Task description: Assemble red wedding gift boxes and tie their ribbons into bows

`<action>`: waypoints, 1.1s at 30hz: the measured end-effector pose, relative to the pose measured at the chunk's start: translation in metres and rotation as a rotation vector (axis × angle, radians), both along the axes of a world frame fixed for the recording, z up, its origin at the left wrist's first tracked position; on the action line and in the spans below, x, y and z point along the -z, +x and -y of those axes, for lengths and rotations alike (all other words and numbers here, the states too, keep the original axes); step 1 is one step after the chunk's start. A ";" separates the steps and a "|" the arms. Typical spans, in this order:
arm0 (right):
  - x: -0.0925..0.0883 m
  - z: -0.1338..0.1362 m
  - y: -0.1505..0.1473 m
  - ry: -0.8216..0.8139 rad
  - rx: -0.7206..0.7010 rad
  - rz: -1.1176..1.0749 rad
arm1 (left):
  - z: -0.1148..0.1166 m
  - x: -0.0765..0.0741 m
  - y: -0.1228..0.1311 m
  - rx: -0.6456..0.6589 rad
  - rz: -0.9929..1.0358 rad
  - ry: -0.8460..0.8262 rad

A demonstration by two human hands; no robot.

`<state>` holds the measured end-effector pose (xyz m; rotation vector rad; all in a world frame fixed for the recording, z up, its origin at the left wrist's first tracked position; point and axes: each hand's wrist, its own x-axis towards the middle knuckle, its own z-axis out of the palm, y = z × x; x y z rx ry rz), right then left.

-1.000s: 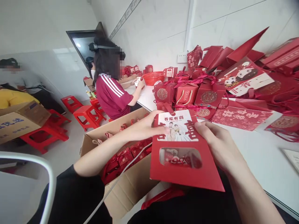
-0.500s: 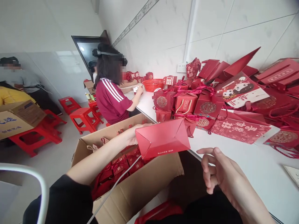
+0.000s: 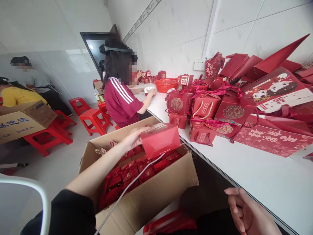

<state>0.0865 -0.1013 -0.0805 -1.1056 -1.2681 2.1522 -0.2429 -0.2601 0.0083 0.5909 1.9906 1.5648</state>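
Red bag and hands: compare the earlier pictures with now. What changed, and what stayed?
The right hand has let go of the red bag and drawn back, down and to the right. The left hand alone holds it, now moved leftward over the open carton and turned to show its base. The carton and the stacked boxes stayed put.

Brown boxy cardboard carton [image 3: 26, 119], nine o'clock: we read blue 优选.
Flat red paper bag [image 3: 272, 141], three o'clock: we read 吾家有, inverted.
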 end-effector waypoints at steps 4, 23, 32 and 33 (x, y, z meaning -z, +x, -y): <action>0.035 0.004 0.004 0.103 -0.003 0.182 | -0.001 0.040 -0.037 -0.331 -0.649 -0.182; 0.080 0.013 -0.003 0.635 -0.570 0.491 | -0.019 0.143 -0.063 -0.256 -0.809 -0.488; 0.079 0.014 -0.008 0.692 -0.620 0.544 | -0.044 0.165 -0.069 -0.152 -0.805 -0.479; 0.079 0.014 -0.008 0.691 -0.612 0.537 | -0.045 0.166 -0.070 -0.141 -0.793 -0.475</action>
